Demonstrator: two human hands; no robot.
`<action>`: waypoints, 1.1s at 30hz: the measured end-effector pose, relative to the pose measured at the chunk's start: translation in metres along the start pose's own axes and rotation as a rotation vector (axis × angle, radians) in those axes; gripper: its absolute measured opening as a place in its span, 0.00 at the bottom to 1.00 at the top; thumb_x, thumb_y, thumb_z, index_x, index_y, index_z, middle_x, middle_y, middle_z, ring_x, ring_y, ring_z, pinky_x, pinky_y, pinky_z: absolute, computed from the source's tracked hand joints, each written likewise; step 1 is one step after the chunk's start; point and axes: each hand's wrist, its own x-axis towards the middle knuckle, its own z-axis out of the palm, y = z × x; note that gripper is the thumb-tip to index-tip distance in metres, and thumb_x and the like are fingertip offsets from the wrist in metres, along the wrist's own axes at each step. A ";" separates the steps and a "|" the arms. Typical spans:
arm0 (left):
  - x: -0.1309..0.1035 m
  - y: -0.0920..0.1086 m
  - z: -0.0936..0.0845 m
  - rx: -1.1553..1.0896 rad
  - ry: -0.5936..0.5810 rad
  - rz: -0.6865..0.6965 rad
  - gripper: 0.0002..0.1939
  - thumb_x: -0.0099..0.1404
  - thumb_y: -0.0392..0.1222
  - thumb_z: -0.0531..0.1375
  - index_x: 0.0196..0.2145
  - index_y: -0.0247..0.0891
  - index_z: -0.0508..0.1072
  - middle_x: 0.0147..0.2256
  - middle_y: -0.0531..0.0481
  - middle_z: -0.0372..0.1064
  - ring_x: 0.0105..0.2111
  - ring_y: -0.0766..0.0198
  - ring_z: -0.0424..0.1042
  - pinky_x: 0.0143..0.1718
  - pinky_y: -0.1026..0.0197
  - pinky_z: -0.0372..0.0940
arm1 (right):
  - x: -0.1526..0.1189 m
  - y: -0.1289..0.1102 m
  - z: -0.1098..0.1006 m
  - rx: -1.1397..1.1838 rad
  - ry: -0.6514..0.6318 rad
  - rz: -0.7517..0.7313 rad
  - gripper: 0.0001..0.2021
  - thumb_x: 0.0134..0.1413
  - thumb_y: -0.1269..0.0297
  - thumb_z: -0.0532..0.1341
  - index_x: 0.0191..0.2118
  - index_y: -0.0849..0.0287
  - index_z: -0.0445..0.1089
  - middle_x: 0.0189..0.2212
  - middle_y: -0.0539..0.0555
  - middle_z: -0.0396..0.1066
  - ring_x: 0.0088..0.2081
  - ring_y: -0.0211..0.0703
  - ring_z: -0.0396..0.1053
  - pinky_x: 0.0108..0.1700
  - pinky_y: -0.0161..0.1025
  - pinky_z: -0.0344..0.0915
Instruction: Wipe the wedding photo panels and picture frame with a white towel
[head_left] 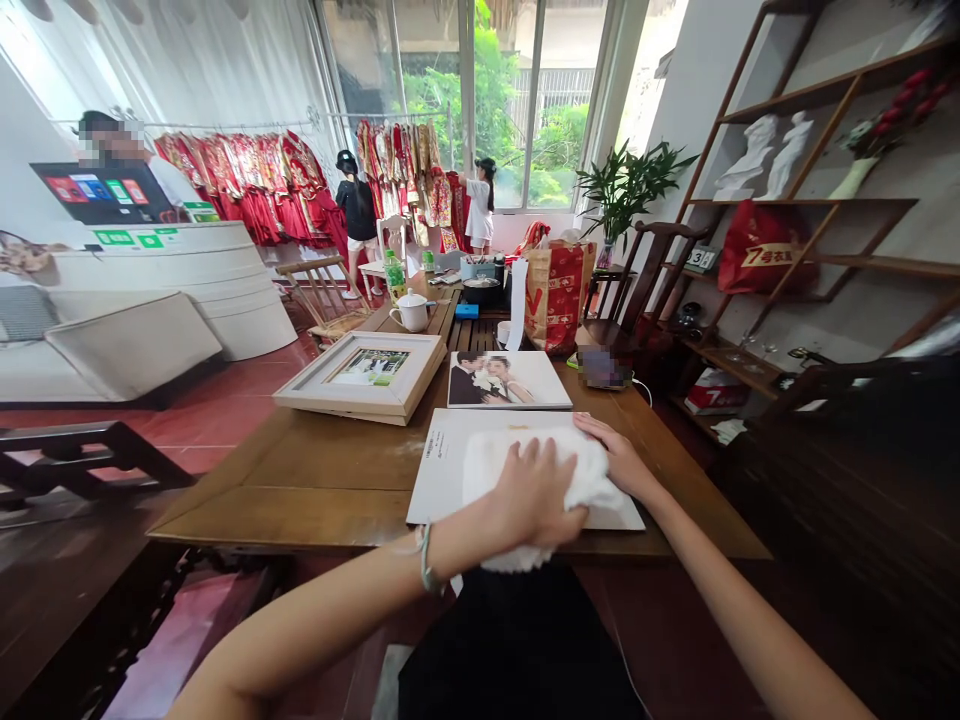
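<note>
A white cloth (480, 470) is spread over a flat white photo panel (431, 490) at the table's near edge. My left hand (534, 488) presses on the cloth, fingers curved over it and slightly blurred. Part of the cloth hangs past the panel's front edge. My right hand (611, 452) lies on the panel's right side, its fingers stretched along the far corner beside the cloth. Small dark print runs along the panel's left side, and a tan mark shows at its far edge. Just beyond lies a panel with a couple's photo (506, 380).
Stacked picture frames (360, 375) lie on the wooden table (285, 490) at left. Behind are a lidded white cup (411, 311), a paper bag (559, 295) and a phone-like device (604, 368) with a cable. People stand by racks of red garments. A shelf (810, 200) is at right.
</note>
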 end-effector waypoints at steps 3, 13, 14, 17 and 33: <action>0.034 -0.032 0.008 0.010 0.066 -0.071 0.23 0.63 0.51 0.49 0.51 0.36 0.63 0.53 0.39 0.59 0.53 0.46 0.58 0.50 0.45 0.55 | 0.000 0.000 -0.001 -0.025 0.006 -0.002 0.18 0.52 0.68 0.52 0.47 0.53 0.70 0.53 0.53 0.66 0.58 0.47 0.59 0.61 0.52 0.51; 0.004 -0.080 0.017 0.009 0.032 -0.077 0.23 0.64 0.45 0.49 0.54 0.32 0.60 0.59 0.37 0.50 0.58 0.45 0.49 0.53 0.45 0.52 | -0.001 -0.004 0.000 -0.066 0.003 0.031 0.19 0.53 0.70 0.52 0.49 0.55 0.69 0.54 0.53 0.65 0.59 0.46 0.56 0.62 0.52 0.48; -0.006 -0.079 0.016 0.016 0.013 -0.081 0.24 0.63 0.45 0.50 0.55 0.31 0.59 0.60 0.36 0.47 0.60 0.44 0.45 0.55 0.43 0.49 | -0.001 -0.004 0.000 -0.067 0.003 0.028 0.18 0.53 0.70 0.52 0.49 0.54 0.69 0.54 0.53 0.65 0.59 0.45 0.56 0.62 0.52 0.48; -0.037 -0.063 0.013 0.014 -0.049 -0.034 0.31 0.59 0.44 0.53 0.59 0.32 0.53 0.63 0.35 0.37 0.62 0.41 0.34 0.57 0.38 0.39 | -0.001 -0.003 0.001 -0.071 0.010 0.020 0.18 0.53 0.70 0.51 0.49 0.54 0.69 0.54 0.53 0.65 0.59 0.46 0.57 0.62 0.52 0.49; -0.023 -0.112 0.021 0.036 0.044 -0.059 0.30 0.61 0.55 0.52 0.57 0.38 0.58 0.62 0.40 0.43 0.61 0.42 0.40 0.56 0.35 0.41 | -0.001 -0.005 0.002 -0.142 -0.017 0.035 0.19 0.53 0.70 0.50 0.50 0.58 0.69 0.54 0.57 0.64 0.59 0.46 0.57 0.62 0.52 0.48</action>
